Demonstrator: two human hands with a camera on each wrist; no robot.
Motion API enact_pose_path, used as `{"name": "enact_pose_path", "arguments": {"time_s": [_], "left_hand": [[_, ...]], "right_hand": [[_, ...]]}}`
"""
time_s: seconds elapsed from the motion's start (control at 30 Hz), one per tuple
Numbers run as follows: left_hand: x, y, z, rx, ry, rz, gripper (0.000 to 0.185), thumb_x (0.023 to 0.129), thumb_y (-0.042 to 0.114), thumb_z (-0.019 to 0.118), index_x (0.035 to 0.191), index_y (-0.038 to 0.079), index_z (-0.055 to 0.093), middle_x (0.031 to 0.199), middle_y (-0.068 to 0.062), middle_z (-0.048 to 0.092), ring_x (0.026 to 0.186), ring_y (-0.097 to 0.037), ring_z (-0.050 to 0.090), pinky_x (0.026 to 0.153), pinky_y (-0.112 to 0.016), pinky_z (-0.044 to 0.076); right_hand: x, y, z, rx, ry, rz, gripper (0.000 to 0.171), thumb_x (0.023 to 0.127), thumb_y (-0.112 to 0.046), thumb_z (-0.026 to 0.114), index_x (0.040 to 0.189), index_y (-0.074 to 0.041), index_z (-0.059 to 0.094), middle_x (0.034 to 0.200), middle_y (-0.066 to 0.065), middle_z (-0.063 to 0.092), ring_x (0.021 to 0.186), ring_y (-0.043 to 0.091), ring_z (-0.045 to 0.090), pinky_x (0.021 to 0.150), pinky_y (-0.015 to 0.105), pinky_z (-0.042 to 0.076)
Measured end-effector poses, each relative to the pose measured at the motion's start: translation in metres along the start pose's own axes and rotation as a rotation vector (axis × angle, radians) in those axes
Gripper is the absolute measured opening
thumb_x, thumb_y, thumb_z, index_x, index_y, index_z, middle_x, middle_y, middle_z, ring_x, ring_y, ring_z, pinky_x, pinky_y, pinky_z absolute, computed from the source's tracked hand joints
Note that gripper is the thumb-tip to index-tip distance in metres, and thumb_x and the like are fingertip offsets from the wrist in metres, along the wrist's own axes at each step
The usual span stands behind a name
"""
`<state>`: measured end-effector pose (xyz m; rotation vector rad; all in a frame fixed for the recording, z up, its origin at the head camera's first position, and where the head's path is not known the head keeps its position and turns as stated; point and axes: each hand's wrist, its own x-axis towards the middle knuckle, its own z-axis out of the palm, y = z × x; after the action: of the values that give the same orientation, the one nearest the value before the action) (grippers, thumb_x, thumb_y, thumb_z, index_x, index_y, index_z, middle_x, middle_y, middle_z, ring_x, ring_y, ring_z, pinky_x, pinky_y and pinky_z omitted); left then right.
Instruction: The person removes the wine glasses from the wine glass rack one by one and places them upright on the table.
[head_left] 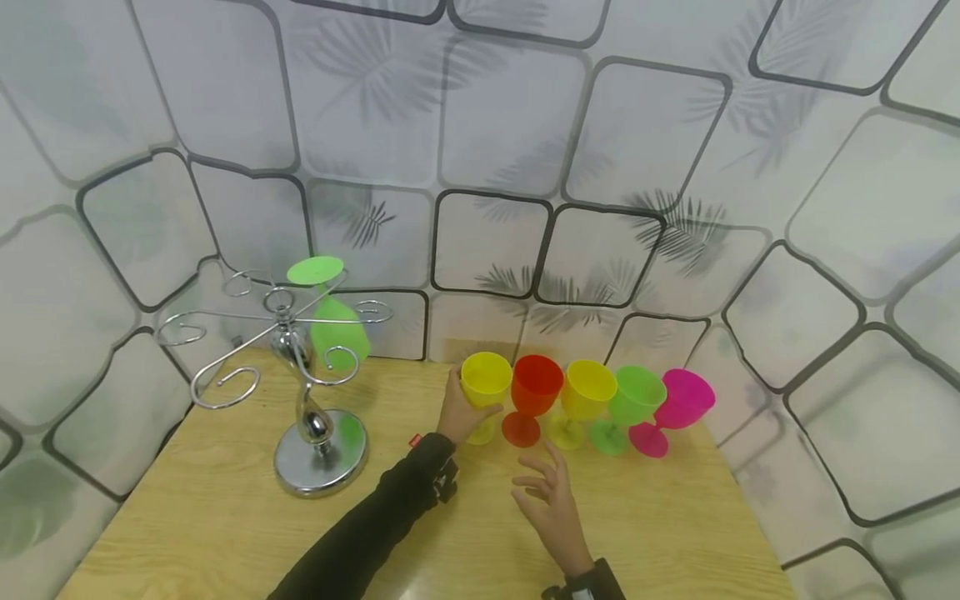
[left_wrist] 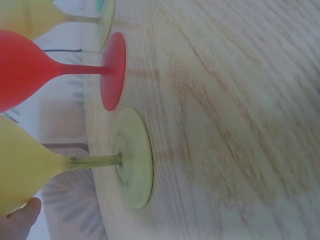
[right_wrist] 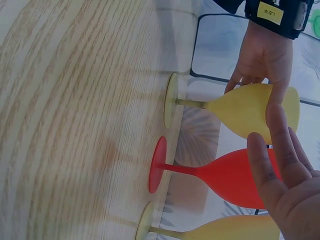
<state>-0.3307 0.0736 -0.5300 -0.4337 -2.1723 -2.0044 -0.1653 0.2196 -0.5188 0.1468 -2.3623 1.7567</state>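
Note:
My left hand (head_left: 461,410) grips the bowl of the leftmost yellow goblet (head_left: 486,382), its thumb across the front. In the left wrist view that goblet's round foot (left_wrist: 135,159) is at the tabletop. Just to its right stands a red goblet (head_left: 536,387). Nearer to me, my right hand (head_left: 553,508) hovers in front of the red goblet with loosely bent fingers, holding nothing. Further right in the row come another yellow goblet (head_left: 589,392), a green goblet (head_left: 635,397) and a magenta goblet (head_left: 682,400), all upright.
At left stands a chrome rack (head_left: 321,450) with several curled wire arms on a round base. A green goblet (head_left: 339,332) hangs upside down from one arm. The wooden table (head_left: 225,517) backs onto a patterned wall covering (head_left: 495,242). A small red tag (head_left: 415,440) lies near my left wrist.

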Motion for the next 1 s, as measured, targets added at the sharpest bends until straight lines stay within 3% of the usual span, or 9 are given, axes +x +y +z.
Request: {"name": "enact_pose_path", "arguments": {"time_s": [0.1,0.2,0.4,0.53,0.63,0.8,0.9,1.0], "left_hand": [[-0.002,0.0,-0.004,0.017,-0.001,-0.024,0.094,0.064,0.007,0.083,0.138,0.003,0.025,0.135,-0.022,0.039,0.122,-0.037,0.044,0.107,-0.052,0.036],[-0.01,0.003,-0.012,0.099,0.007,-0.026,0.098,0.066,0.011,0.083,0.141,0.003,0.02,0.137,-0.025,0.032,0.125,-0.04,0.04,0.106,-0.055,0.037],[-0.036,0.016,-0.037,0.292,0.034,0.063,0.09,0.074,0.018,0.079,0.142,0.0,0.022,0.139,-0.026,0.027,0.128,-0.041,0.035,0.106,-0.055,0.037],[-0.061,0.033,-0.053,0.36,-0.03,0.108,0.071,0.081,0.014,0.07,0.138,0.001,0.032,0.14,-0.021,0.034,0.13,-0.035,0.036,0.109,-0.053,0.035],[-0.081,0.049,-0.067,0.399,-0.123,0.165,0.061,0.081,0.01,0.067,0.136,0.003,0.04,0.139,-0.018,0.041,0.13,-0.032,0.04,0.109,-0.051,0.036],[-0.108,0.071,-0.082,0.469,-0.238,0.278,0.053,0.082,0.014,0.068,0.131,0.006,0.048,0.133,-0.012,0.05,0.126,-0.025,0.047,0.106,-0.045,0.041],[-0.12,0.077,-0.088,0.481,-0.279,0.266,0.05,0.084,0.016,0.066,0.13,0.01,0.048,0.132,-0.006,0.052,0.125,-0.021,0.048,0.104,-0.043,0.043],[-0.129,0.08,-0.09,0.488,-0.329,0.228,0.047,0.085,0.016,0.063,0.13,0.012,0.049,0.131,-0.003,0.052,0.123,-0.02,0.05,0.102,-0.042,0.045]], "right_hand": [[0.001,-0.002,0.002,0.01,-0.006,-0.012,0.08,0.084,-0.004,0.066,0.146,-0.009,0.016,0.128,0.023,0.053,0.097,0.018,0.065,0.086,0.035,0.053],[0.001,-0.004,0.003,0.003,-0.017,-0.021,0.078,0.085,-0.004,0.065,0.146,-0.009,0.017,0.128,0.021,0.053,0.097,0.017,0.064,0.087,0.033,0.053],[0.004,-0.007,0.0,-0.08,-0.001,-0.123,0.071,0.085,-0.006,0.067,0.143,-0.01,0.027,0.126,0.016,0.057,0.1,0.023,0.063,0.086,0.036,0.054],[0.011,-0.014,-0.003,-0.174,0.014,-0.243,0.067,0.081,-0.001,0.069,0.139,-0.008,0.037,0.122,0.015,0.06,0.1,0.026,0.063,0.083,0.035,0.055],[0.018,-0.028,0.002,-0.209,0.006,-0.319,0.062,0.078,0.004,0.07,0.133,-0.005,0.045,0.12,0.013,0.061,0.1,0.026,0.062,0.082,0.035,0.056],[0.036,-0.076,0.013,-0.226,-0.079,-0.441,0.053,0.076,0.009,0.07,0.124,0.002,0.051,0.115,0.017,0.063,0.1,0.03,0.061,0.084,0.042,0.055],[0.064,-0.115,0.018,-0.231,-0.145,-0.56,0.05,0.077,0.005,0.07,0.124,0.0,0.053,0.116,0.016,0.063,0.102,0.028,0.062,0.089,0.037,0.054],[0.107,-0.163,0.028,-0.269,-0.227,-0.696,0.046,0.08,-0.002,0.07,0.123,-0.002,0.055,0.118,0.013,0.064,0.105,0.025,0.061,0.094,0.034,0.051]]}}
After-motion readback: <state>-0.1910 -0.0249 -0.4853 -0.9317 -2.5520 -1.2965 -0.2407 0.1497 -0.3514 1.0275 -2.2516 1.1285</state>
